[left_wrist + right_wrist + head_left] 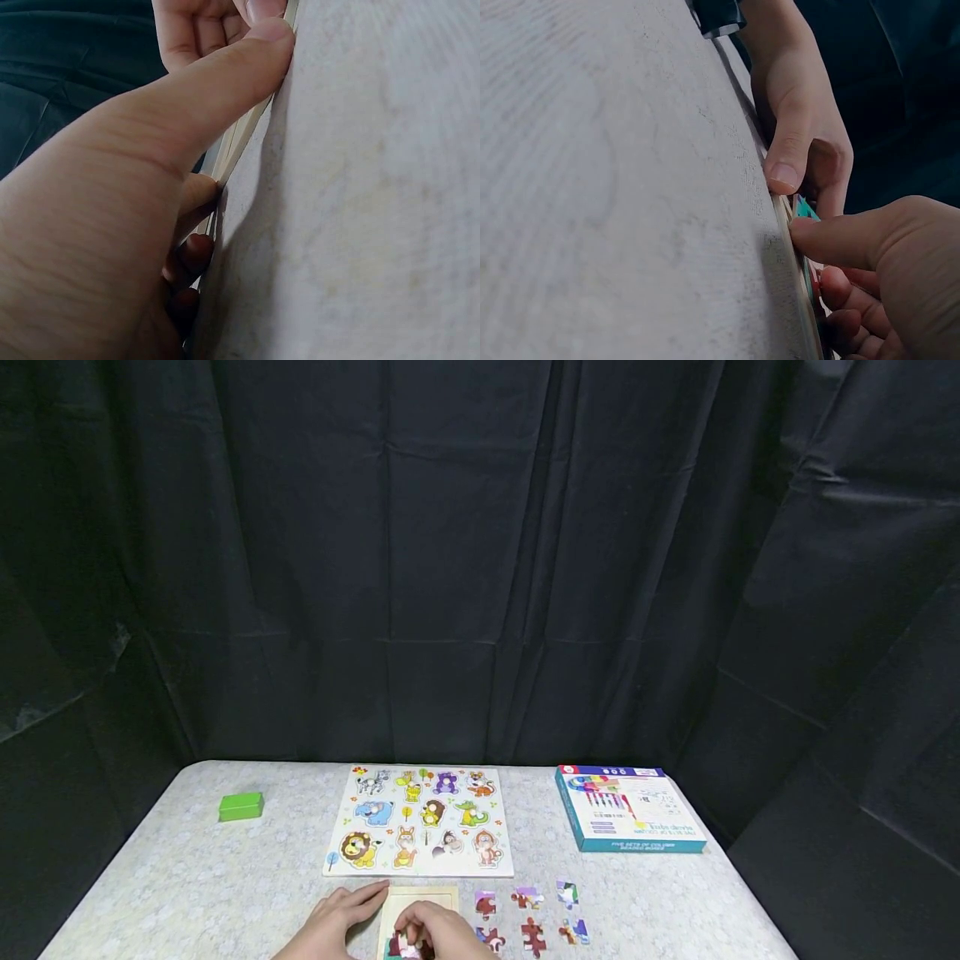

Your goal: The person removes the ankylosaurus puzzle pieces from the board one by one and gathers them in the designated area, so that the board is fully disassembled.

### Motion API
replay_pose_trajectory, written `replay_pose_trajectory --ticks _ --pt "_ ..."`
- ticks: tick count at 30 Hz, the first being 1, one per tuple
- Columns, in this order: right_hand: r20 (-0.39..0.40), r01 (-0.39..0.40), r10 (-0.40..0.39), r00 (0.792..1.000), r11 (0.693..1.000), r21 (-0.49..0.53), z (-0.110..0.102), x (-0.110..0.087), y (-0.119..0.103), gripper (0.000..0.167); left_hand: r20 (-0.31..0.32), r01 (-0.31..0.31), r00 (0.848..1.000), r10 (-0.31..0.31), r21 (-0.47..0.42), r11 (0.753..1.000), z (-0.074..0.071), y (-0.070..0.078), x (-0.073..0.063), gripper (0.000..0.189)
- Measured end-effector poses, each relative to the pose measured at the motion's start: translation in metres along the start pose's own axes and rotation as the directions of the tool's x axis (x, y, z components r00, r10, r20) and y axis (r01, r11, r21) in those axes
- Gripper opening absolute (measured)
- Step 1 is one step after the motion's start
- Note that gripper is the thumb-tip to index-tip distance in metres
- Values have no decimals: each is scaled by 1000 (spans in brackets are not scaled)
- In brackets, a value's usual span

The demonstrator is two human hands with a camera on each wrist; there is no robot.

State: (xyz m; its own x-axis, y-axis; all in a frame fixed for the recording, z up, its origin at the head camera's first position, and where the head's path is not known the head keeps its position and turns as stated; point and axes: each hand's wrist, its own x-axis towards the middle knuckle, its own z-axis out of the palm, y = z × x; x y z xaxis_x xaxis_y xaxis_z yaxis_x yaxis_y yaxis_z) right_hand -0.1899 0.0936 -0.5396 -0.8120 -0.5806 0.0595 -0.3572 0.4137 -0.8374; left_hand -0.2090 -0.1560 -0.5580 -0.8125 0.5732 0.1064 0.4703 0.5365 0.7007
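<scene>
A shallow wooden puzzle tray [423,895] lies at the table's front, its near part cut off in the head view. My left hand [333,922] holds it along its left side, forefinger at the far corner and thumb at the near end. Over the tray's near part, my right hand [446,931] has its thumb and curled fingers on a pink and maroon jigsaw piece [407,948], which they partly cover. In the right wrist view a teal piece [805,208] shows beside the right thumb. Several loose jigsaw pieces [533,935] lie right of the tray.
Behind the tray lies a white animal puzzle board [412,869]. A flat teal and white box [637,846] is at the back right, and a green block [242,807] at the back left. A black curtain [450,568] hangs behind the table.
</scene>
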Motion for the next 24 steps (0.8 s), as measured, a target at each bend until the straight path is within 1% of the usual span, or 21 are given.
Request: replay_pose_trajectory --ticks 4,8,12,14,16,20,22,24 --pt "-5 19 -19 1000 999 -28 0 0 0 29 -8 -9 1000 9 7 1000 1 -1 0 99" --pt "12 61 -60 998 996 -65 -2 0 3 23 -24 -33 999 34 26 999 2 -1 -1 99" --pt "47 80 -78 996 996 -41 -4 0 4 20 -30 -46 998 47 35 998 2 -1 -1 99" --pt "55 65 -65 996 998 -13 -4 -1 2 21 -21 -38 999 39 29 999 1 -2 -1 98" --pt "54 51 -50 997 999 -13 -5 -1 -1 19 -12 -23 1000 23 20 1000 1 -2 0 98" --pt "51 29 -25 998 996 -85 -3 -1 -8 16 5 3 1000 -3 6 1000 0 -1 1 98" --pt "48 32 -25 998 991 -132 -2 0 -11 15 8 5 1000 -6 11 1000 0 0 1 98" --pt "48 40 -33 998 987 -156 -1 0 -11 16 8 0 1000 0 20 1000 0 1 1 98"
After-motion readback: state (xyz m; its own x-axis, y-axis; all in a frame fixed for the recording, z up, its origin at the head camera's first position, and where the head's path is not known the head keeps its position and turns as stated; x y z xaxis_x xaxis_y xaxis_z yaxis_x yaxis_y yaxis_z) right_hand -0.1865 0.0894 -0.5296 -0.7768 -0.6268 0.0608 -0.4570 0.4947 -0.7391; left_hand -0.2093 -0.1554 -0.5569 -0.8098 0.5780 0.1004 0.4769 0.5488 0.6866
